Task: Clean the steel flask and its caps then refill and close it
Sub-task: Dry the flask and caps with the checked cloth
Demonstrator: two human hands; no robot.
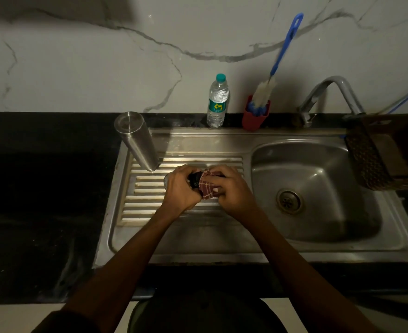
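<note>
The steel flask [137, 140] stands upside down at the back left corner of the sink's ribbed drainboard [147, 203]. Over the drainboard my left hand [180, 188] grips a dark cap [194, 180], with a bit of steel showing at its left side. My right hand [229, 188] presses a red checked cloth [209, 186] against the cap. Both hands touch each other around these two things. Most of the cap is hidden by fingers and cloth.
A clear plastic water bottle [218, 102] stands behind the sink. Beside it a red cup [254, 116] holds a blue-handled bottle brush [276, 63]. The tap [330, 92] arches over the basin [313, 188]. A brown woven basket [385, 152] sits at the right. Black counter [42, 188] lies left.
</note>
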